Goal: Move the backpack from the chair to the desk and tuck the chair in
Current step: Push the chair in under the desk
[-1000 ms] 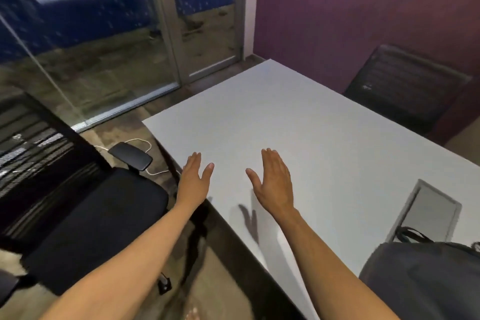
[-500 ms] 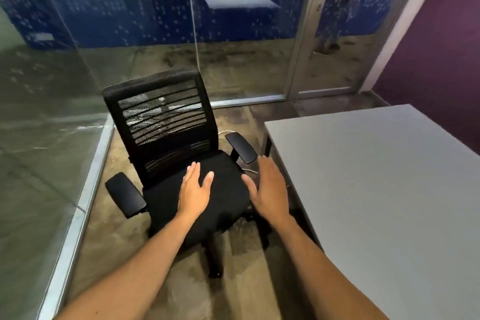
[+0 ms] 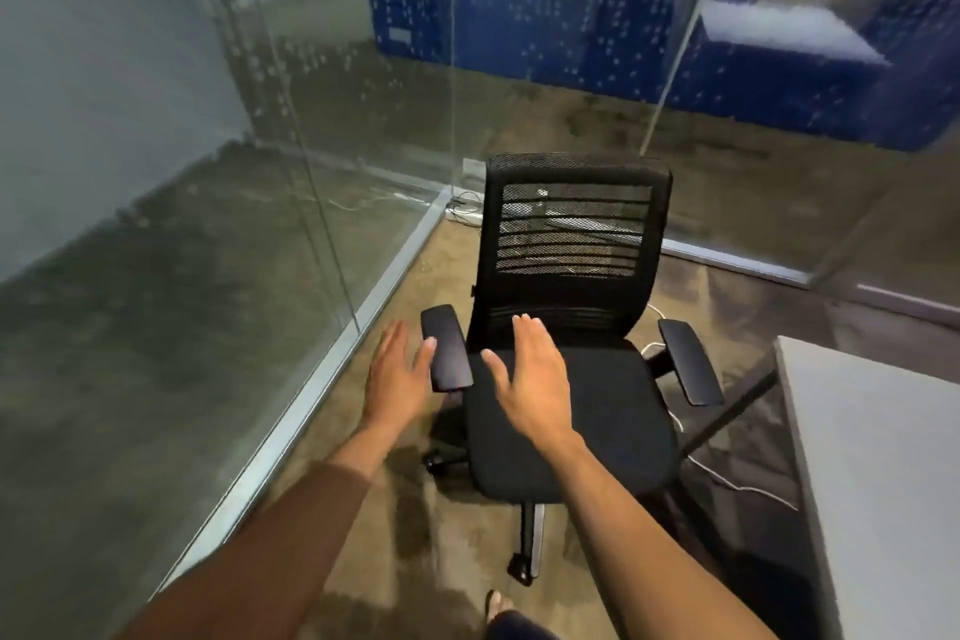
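Observation:
A black mesh-back office chair (image 3: 571, 244) stands on the floor facing me, its seat bare. My left hand (image 3: 397, 374) hovers open just left of the chair's left armrest (image 3: 445, 353), thumb close to it. My right hand (image 3: 530, 382) is open above the front left of the seat, holding nothing. The white desk (image 3: 883, 457) shows only as a corner at the right edge, to the right of the chair. The backpack is out of view.
Glass walls (image 3: 260, 172) close in the left and back, with a metal floor rail along their base. White cables (image 3: 727, 478) lie on the floor between chair and desk. A dark desk leg (image 3: 727, 418) slants beside the chair's right armrest. My foot (image 3: 498, 605) shows at the bottom.
My view has swung left, from the desk with the backpack on it to the chair. The chair now sits in the middle of the view, and both open hands have come over its left side.

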{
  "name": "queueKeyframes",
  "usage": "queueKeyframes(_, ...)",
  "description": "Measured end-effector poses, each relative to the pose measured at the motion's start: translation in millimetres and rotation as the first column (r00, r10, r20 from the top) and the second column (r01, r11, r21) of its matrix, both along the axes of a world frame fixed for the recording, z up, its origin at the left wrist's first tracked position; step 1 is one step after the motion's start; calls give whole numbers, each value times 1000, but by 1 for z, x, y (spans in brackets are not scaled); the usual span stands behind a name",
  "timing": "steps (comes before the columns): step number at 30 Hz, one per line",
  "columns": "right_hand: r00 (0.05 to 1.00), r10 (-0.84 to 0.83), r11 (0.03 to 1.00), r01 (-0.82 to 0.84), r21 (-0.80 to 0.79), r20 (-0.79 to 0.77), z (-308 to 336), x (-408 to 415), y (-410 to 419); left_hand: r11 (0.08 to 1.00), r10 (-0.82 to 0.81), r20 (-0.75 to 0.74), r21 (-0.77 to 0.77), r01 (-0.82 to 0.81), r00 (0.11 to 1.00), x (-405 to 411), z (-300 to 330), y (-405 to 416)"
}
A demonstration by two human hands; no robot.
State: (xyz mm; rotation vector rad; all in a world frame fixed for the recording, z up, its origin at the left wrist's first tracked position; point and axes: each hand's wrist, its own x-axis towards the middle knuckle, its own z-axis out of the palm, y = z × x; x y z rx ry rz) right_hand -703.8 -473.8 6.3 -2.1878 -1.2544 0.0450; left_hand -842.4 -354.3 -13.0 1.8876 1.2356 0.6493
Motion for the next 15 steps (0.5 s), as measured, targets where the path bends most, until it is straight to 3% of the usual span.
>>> queueKeyframes(7, 969, 240, 970, -238, -46, 49, -1, -18, 99, 979, 202, -61, 51, -199, 977, -58, -3, 66)
queueKeyframes(11, 951, 301, 951, -294, -94, 72, -10, -14, 150, 962, 263, -62, 92, -257, 963, -68, -6, 98)
queueKeyframes(15, 942, 331, 941, -325, -97, 56, -17, -4, 189, 956, 286, -168, 125, -267, 944, -72, -7, 132)
